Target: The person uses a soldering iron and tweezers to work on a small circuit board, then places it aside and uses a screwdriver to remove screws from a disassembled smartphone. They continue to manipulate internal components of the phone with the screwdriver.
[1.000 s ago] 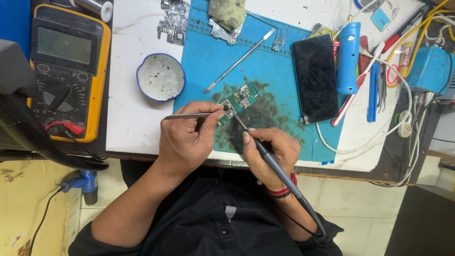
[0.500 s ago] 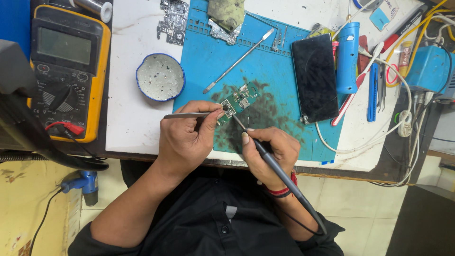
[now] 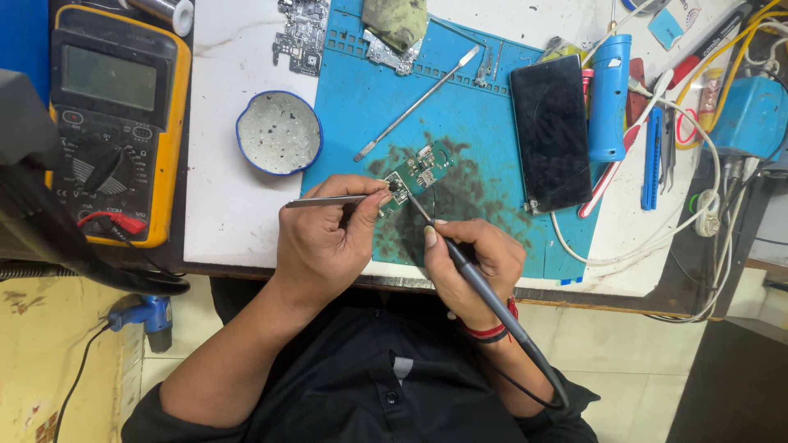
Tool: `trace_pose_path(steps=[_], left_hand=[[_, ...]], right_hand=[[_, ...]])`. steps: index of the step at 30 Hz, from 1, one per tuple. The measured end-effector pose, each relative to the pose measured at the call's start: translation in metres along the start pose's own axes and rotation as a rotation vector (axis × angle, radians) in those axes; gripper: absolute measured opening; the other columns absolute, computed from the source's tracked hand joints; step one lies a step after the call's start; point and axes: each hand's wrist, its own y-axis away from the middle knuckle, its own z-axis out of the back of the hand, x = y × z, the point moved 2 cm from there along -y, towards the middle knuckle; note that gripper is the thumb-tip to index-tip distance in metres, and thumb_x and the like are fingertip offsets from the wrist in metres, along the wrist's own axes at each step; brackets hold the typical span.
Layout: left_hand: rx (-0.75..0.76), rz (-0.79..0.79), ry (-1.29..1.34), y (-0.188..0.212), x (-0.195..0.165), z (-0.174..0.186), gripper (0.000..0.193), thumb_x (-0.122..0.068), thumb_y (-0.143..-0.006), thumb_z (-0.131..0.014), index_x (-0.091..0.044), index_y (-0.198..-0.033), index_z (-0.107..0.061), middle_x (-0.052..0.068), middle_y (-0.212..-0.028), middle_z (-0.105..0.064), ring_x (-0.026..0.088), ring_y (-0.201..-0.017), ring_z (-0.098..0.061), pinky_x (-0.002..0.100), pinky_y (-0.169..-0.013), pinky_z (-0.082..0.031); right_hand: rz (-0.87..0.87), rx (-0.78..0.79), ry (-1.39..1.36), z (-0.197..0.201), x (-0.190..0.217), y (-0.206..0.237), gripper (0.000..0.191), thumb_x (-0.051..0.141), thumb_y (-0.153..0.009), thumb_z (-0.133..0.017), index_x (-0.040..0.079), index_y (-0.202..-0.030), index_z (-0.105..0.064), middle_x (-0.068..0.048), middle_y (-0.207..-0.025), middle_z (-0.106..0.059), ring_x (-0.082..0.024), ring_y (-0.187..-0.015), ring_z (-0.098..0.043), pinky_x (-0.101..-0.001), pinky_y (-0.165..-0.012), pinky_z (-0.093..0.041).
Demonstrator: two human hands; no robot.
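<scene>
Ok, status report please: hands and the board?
Left hand holds tweezers at green board. Right hand holds soldering iron, tip on board. Nothing blocking.

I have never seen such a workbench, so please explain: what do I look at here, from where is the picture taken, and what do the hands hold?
The camera sits on the person's head and looks down at a bench. The left hand holds thin metal tweezers against a small green circuit board. The right hand holds a dark soldering iron, tip on the board. The board lies on a blue work mat. Around it: a yellow multimeter, a small round dish, a black phone and a metal pry tool.
</scene>
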Motion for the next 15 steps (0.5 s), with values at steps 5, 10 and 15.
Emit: trace_pose_path(steps=[5,10,15], left_hand=[[-0.008,-0.012,0.005,0.0001,-0.0005,-0.0002,0.007,-0.008,-0.1,-0.073,-0.001,-0.101,-0.073,0.006,-0.086,-0.075,0.009,-0.065,-0.069,0.024,-0.058,-0.052],[-0.002,0.005,0.007,0.0001,0.0002,-0.0002,0.007,-0.008,-0.099,-0.073,-0.001,-0.101,-0.073,0.005,-0.083,-0.075,0.009,-0.062,-0.068,0.024,-0.056,-0.051],[0.0,-0.013,0.011,-0.0005,-0.0004,0.0002,0.007,-0.007,-0.1,-0.073,0.0,-0.101,-0.072,0.006,-0.081,-0.074,0.008,-0.062,-0.067,0.024,-0.055,-0.05]], right_hand=[[0.041,0.011,0.004,0.0003,0.0014,-0.0006,0.013,0.0,-0.085,-0.081,0.001,-0.094,-0.071,-0.005,-0.077,-0.07,-0.009,-0.064,-0.064,-0.0225,-0.059,-0.045],[0.056,0.018,0.012,0.0002,0.0005,-0.0007,0.013,0.0,-0.085,-0.081,0.001,-0.093,-0.071,-0.005,-0.078,-0.071,-0.009,-0.064,-0.065,-0.0223,-0.059,-0.046],[0.033,0.017,0.004,0.0,-0.002,0.0019,0.013,0.0,-0.086,-0.081,0.002,-0.095,-0.072,-0.005,-0.078,-0.071,-0.009,-0.065,-0.065,-0.0225,-0.061,-0.047]])
